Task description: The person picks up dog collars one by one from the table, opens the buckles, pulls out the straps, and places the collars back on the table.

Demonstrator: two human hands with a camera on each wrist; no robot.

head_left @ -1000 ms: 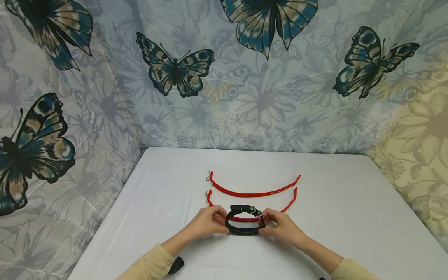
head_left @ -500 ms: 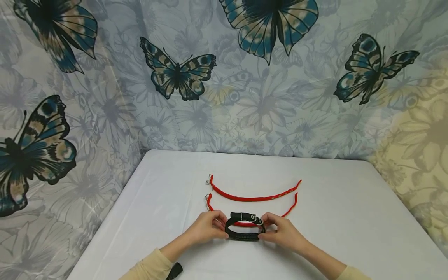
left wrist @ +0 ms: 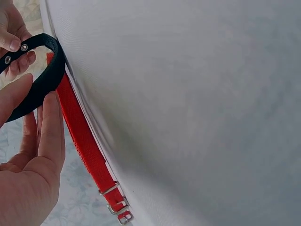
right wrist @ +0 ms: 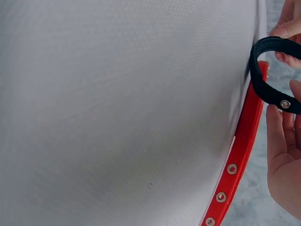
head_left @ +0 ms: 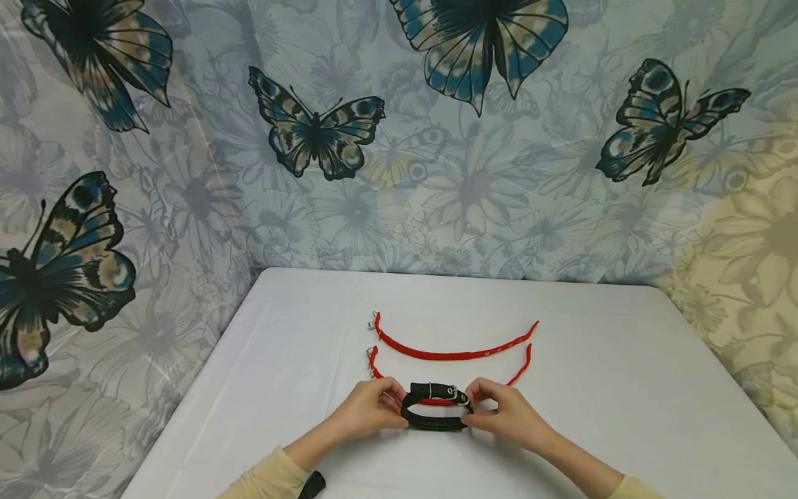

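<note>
A black collar with metal eyelets and a silver buckle is fastened into a loop. My left hand pinches its left side between thumb and fingers, and my right hand pinches the right side near the buckle. In the left wrist view, the black strap curves between both hands. Just beyond the loop lies a red collar, laid out in a bow and partly hidden by the hands and black collar. Behind it, another red collar curves across the table, its buckle end to the left.
A white-covered table stretches under everything. By my left sleeve lies a black object, mostly hidden. Patterned fabric with butterflies hangs behind the table and along its left side.
The head view has tilted slightly upward, so the table and hands appear a little lower. Both hands keep their hold on the looped black collar, which stays nearly still.
</note>
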